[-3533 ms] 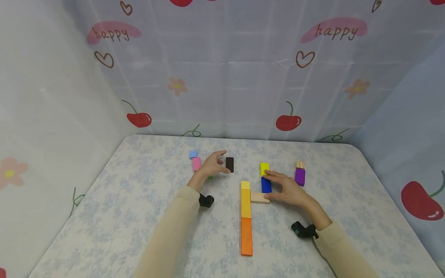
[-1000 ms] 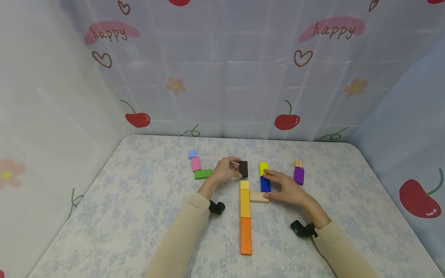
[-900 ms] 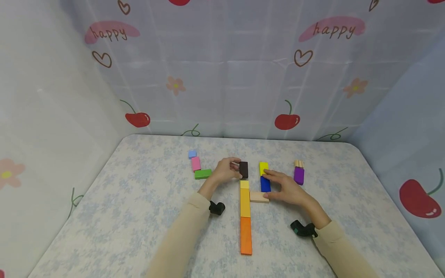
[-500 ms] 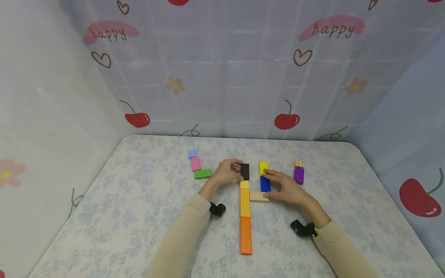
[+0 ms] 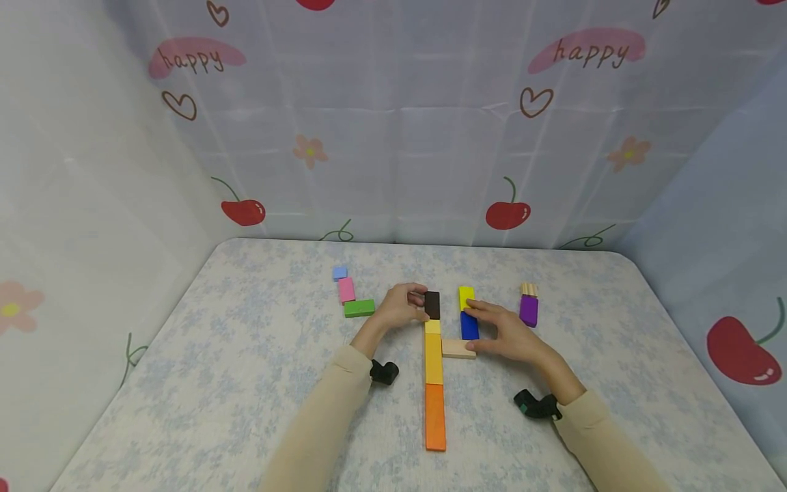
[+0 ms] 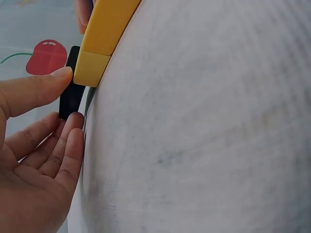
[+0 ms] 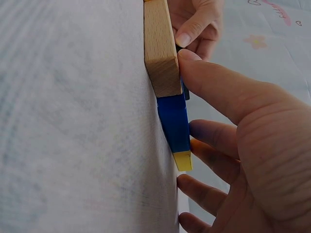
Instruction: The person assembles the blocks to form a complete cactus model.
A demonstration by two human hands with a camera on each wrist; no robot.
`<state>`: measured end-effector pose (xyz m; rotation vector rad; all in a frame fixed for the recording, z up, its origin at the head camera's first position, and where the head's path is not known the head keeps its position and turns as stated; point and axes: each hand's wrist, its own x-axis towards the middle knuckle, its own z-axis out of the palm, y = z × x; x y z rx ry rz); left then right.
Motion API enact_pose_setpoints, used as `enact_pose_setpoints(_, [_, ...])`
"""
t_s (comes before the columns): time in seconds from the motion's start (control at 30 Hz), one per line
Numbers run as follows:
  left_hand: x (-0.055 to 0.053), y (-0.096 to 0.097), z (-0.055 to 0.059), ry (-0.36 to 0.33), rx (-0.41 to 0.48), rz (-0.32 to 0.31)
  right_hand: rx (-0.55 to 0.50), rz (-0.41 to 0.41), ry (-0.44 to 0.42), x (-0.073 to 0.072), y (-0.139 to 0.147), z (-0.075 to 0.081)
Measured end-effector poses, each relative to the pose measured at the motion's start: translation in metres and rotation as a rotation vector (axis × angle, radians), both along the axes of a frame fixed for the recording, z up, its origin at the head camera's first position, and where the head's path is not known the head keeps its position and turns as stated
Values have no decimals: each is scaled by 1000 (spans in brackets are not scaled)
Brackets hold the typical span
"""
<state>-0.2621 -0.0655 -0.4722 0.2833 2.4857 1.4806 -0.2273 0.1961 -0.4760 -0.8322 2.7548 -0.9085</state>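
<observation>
My left hand [image 5: 399, 305] pinches a black block [image 5: 432, 305] between thumb and fingers, at the far end of an upright line of blocks. A pale yellow block [image 5: 433, 326], a deeper yellow block [image 5: 434, 359] and an orange block [image 5: 435, 417] form that line. My right hand [image 5: 510, 335] rests at a side branch: its thumb touches a plain wooden block [image 5: 455, 349], and its fingertips touch the blue block [image 5: 470, 326] and bright yellow block [image 5: 466, 296]. In the right wrist view, the right thumb [image 7: 218, 82] lies against the wooden block [image 7: 163, 53].
Left of the hands lie a green block [image 5: 359, 309], a pink block [image 5: 346, 290] and a light blue block [image 5: 340, 273]. Past the right hand are a purple block [image 5: 529, 311] and several thin wooden pieces [image 5: 529, 289]. A patterned curtain [image 5: 393, 137] hangs behind the table.
My left hand reached the black block, took hold of it and brought it right and nearer, against the pale yellow block. The right hand stayed in place.
</observation>
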Motion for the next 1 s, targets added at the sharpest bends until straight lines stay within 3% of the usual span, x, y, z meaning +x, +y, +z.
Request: enact_pose_setpoints(1.0, [-3, -1, -1, -16, -33, -36, 4, -2, 6, 0, 0, -1])
